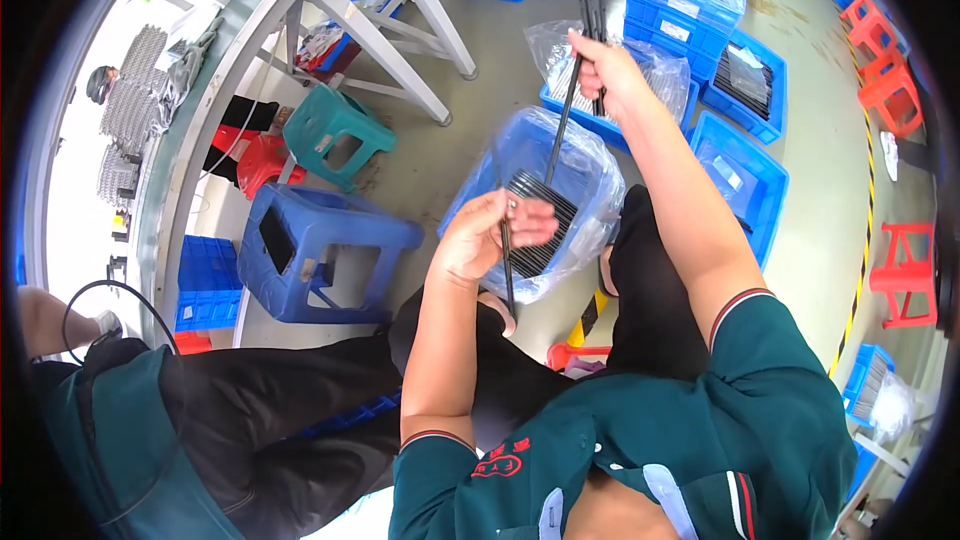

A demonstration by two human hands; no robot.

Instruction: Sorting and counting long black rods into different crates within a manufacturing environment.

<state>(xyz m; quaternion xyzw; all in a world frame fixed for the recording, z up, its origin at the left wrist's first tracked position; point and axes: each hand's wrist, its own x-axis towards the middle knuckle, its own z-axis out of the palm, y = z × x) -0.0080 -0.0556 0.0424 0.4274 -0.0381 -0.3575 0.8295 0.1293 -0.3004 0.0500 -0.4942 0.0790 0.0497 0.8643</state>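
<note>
My left hand (480,232) holds one thin black rod (508,275) upright, pinched near the thumb while the other fingers stretch out loosely. Farther off and to the right, my right hand (615,77) is closed around several long black rods (588,0). One of these slants down toward the blue bin (468,180) in front of my knees. Clear plastic film lines that bin and hangs over its rim. Inside it lies a layer of similar dark rods (545,208), side by side; my left hand covers part of them.
A blue stool (365,235) and a green stool (340,130) stand at left, beside a metal-framed workbench (160,190). Blue crates (680,30) are stacked at the back right, with another blue bin (768,180) nearer. A co-worker's dark-trousered legs (270,420) are close at my left.
</note>
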